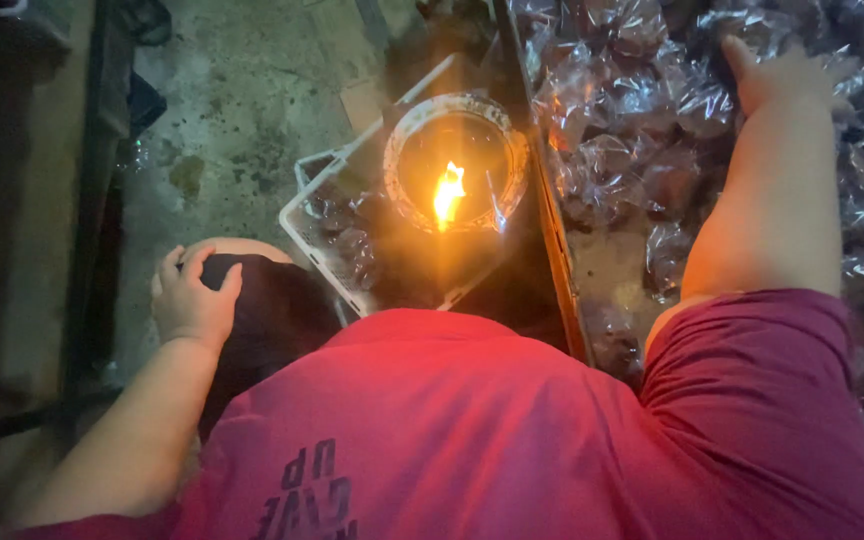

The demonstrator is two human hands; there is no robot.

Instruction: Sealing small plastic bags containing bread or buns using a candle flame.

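Observation:
My right hand [784,76] reaches far forward onto a heap of small clear plastic bags [620,150] with dark contents, at the upper right. Its thumb sticks out to the left, and its fingers are hidden among the bags, so a grip cannot be made out. My left hand [192,300] rests at the lower left on my knee [252,250], fingers curled over the edge of dark cloth, holding nothing. My red shirt [512,430] fills the bottom of the view.
A small flame [449,192] burns in a round glass-rimmed holder [512,140] at the centre, close to my chest. A white plastic crate [302,225] with more bags sits below it. A wooden edge [557,240] borders the bag heap. Stained concrete floor [242,90] lies upper left.

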